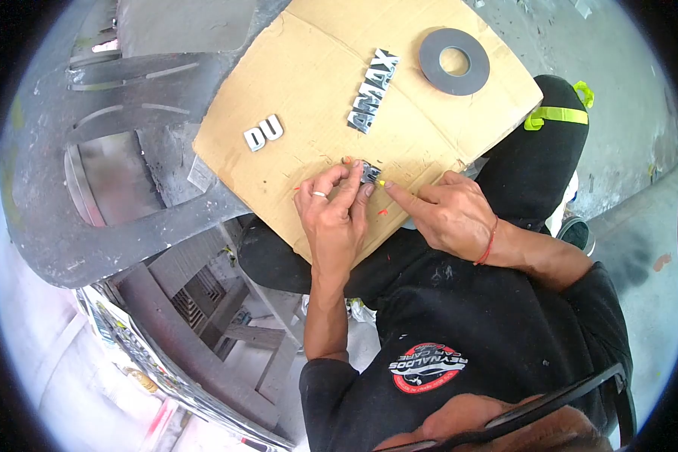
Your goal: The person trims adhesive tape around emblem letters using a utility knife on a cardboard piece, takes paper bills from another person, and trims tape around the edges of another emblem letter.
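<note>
Emblem piece [370, 172], small, dark grey and letter-like with paler edges, is over the near part of the cardboard sheet [294, 68], partly hidden by your fingertips. Your left hand [333, 207] grips it between thumb and forefinger, the other fingers bent beside it; a smooth, pale metal ring [319, 194] circles one of them. Your right hand [453, 218] has its forefinger stretched toward the piece and the rest curled under. A tiny yellow bit [382, 182] shows at that fingertip, right beside the piece; you cannot tell from this view whether the curled fingers hold anything.

Around your hands, thin red scraps [384, 212] are scattered on the tan, matt cardboard, which is creased and lies across your lap. Beyond your left hand are the chunky, block-shaped DU letters [264, 133], smooth and silvery white. Farther off, the shiny, mirror-like AMAX lettering [373, 90] runs in a slanted strip, and near it lies a flat, dark grey tape roll [434, 63] with a round hole.

Past the cardboard on your left is a scuffed grey moulded panel [45, 188] with curved openings. On your right, a yellow-green band [563, 114] crosses your black trouser leg [535, 154], above rough grey floor [625, 98].
</note>
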### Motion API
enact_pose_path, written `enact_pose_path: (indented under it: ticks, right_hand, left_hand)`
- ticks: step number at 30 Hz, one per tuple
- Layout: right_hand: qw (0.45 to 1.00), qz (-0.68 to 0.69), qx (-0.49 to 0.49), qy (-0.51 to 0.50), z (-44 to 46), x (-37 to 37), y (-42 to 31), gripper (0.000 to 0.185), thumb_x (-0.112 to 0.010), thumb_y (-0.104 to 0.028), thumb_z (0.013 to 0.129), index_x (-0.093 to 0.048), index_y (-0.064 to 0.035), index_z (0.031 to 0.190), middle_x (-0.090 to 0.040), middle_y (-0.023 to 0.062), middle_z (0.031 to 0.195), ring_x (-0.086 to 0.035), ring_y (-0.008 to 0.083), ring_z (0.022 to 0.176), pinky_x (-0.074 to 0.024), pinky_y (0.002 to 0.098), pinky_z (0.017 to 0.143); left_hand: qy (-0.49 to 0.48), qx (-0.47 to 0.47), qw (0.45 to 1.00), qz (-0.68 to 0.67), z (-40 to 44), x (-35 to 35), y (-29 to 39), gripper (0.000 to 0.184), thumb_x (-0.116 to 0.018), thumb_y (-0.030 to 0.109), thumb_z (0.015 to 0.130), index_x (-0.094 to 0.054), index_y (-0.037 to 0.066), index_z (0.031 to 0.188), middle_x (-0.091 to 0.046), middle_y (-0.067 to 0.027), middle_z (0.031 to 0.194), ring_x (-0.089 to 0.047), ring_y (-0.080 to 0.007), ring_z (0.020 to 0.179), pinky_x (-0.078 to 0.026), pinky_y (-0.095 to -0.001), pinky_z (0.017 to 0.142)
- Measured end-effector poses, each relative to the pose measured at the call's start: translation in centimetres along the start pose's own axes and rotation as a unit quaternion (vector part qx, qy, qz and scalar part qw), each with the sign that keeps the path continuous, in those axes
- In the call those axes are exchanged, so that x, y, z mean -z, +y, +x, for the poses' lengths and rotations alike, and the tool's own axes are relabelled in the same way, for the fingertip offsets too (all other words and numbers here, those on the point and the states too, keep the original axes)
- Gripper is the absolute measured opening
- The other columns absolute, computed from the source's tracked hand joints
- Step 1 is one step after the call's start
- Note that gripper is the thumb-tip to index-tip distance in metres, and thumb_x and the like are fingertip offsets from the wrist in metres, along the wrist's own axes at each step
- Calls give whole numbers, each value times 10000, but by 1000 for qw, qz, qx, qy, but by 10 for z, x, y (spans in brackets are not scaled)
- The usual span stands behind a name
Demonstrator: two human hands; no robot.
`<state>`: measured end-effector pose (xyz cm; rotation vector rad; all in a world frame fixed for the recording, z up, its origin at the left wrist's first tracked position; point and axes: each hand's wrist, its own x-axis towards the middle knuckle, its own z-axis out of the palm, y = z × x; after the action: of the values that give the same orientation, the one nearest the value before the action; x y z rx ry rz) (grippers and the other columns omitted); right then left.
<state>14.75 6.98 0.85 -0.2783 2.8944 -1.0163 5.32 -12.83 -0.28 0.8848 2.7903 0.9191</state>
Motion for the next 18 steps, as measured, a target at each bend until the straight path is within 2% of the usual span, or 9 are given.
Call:
enact_pose_path:
  ticks: [5,10,12,15,17,18]
  right_hand:
    - [996,-49,-18,-78,7,13,-13,491,-663,-168,857,-655,-70,1338,-695,81,768,-690,273,664,-509,391,733]
    - [996,-42,-12,-77,-1,16,-15,502,-657,-147,844,-651,-48,1336,-706,96,810,-711,271,718,-520,397,766]
    - [996,-48,-5,-72,-5,19,-14,510,-656,-138,839,-647,-41,1340,-707,98,818,-716,268,738,-524,396,777]
    - [997,-46,-4,-66,-9,22,-9,534,-669,-110,824,-647,-56,1354,-697,79,812,-708,264,757,-530,392,788]
    - [999,-16,19,33,-13,20,-5,629,-765,-84,765,-652,-82,1384,-561,5,719,-577,204,637,-474,351,711]
    - [999,-15,21,29,-15,18,-3,629,-765,-84,765,-652,-82,1384,-561,5,719,-577,204,637,-474,351,711]
  left_hand:
    - [15,1,1000,17,-1,-3,4,402,-846,78,781,-788,89,1178,-706,-31,1082,-589,-252,966,-444,-392,893]
    - [25,4,999,33,-2,-4,6,396,-845,88,781,-790,90,1173,-707,-30,1099,-589,-259,980,-447,-401,904]
    - [21,10,999,32,-2,-4,6,362,-832,88,817,-789,83,1176,-726,-87,1089,-605,-265,989,-454,-387,924]
    - [19,11,1000,20,-1,-3,4,375,-837,100,815,-786,89,1187,-719,-91,1100,-604,-268,992,-455,-386,923]
    - [28,10,999,16,0,-2,6,387,-842,105,812,-784,94,1195,-714,-90,1103,-602,-269,990,-456,-389,920]
    - [33,9,999,12,-1,-2,7,400,-846,110,809,-781,98,1203,-709,-89,1106,-601,-269,988,-456,-391,917]
